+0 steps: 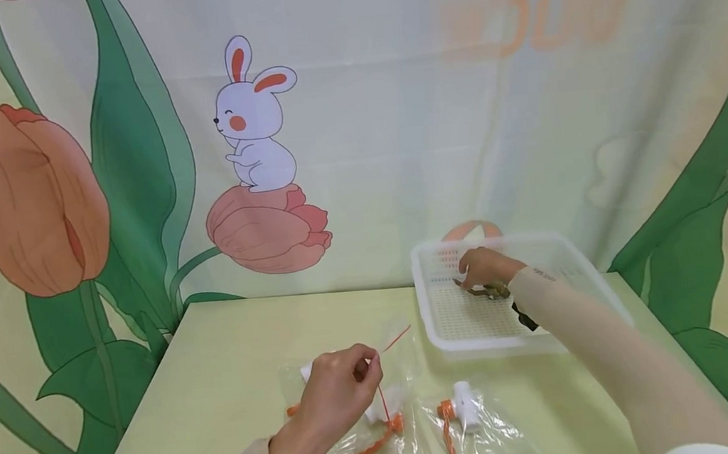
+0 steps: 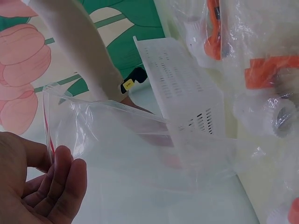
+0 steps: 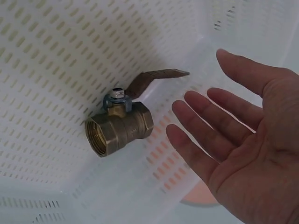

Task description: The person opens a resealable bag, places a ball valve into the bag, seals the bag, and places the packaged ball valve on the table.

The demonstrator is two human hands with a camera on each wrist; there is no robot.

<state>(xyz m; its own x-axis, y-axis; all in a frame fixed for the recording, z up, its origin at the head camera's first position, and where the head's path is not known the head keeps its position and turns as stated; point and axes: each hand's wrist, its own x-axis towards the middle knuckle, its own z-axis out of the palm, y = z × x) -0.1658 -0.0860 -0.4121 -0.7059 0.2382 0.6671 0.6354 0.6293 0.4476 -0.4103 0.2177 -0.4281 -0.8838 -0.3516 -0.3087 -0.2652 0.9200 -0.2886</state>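
My left hand (image 1: 335, 389) pinches the edge of a clear zip-lock bag (image 2: 117, 135) between thumb and fingers. A thin red line runs along the bag's mouth. Inside the white plastic basket (image 1: 432, 321) my right hand (image 3: 247, 130) reaches toward a brass ball valve (image 3: 124, 126), its fingers spread and apart from it in the right wrist view. The valve has a threaded opening, a nut on top and a long worn lever. It is the only item I see in the basket.
Bagged white valves (image 1: 464, 408) with orange handles lie on the pale green table (image 1: 178, 398), in front of the basket and around my left hand. A printed curtain (image 1: 356, 128) with tulips and a rabbit stands behind the table.
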